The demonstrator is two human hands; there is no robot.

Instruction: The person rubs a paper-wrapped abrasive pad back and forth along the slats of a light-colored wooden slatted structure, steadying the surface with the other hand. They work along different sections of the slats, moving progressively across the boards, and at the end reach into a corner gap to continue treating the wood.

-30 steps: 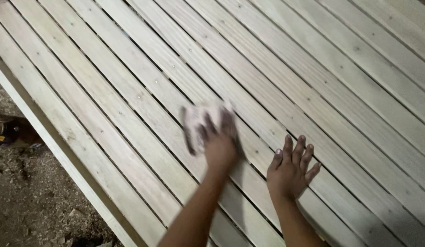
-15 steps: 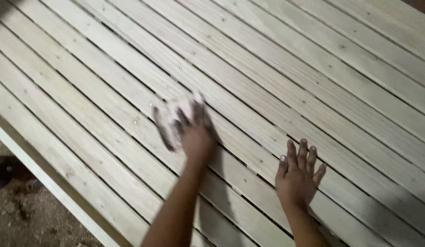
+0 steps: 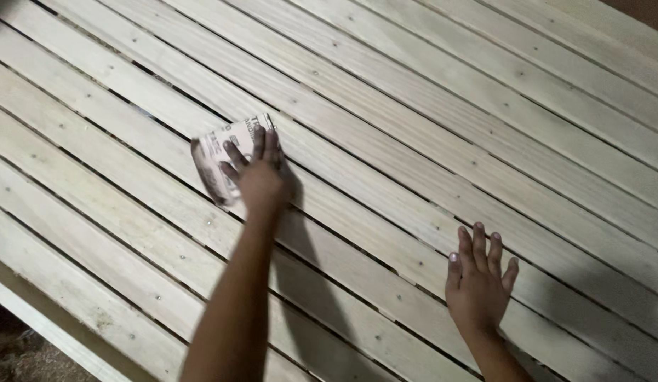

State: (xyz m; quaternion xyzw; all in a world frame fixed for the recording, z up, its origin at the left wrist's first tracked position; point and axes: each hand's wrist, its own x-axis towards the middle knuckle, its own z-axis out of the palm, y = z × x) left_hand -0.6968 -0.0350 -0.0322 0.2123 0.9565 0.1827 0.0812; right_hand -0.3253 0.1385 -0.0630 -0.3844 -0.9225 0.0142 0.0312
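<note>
My left hand [image 3: 259, 175] presses a folded sheet of sandpaper [image 3: 219, 152] flat against a pale wooden slat [image 3: 166, 120] of a slatted panel. Its fingers spread over the paper's printed back, and part of the sheet shows to the left of the hand. My right hand [image 3: 479, 281] rests palm down on the slats lower right, fingers apart, holding nothing. The two hands are well apart from each other.
The slatted wooden panel [image 3: 484, 127] fills most of the view, with thin dark gaps and small nail heads along the boards. Its near edge [image 3: 53, 322] runs across the lower left, with dirt ground [image 3: 17, 354] below it.
My left hand has slid the sandpaper up and to the left along the slats. My right hand has stayed flat on the boards at about the same spot.
</note>
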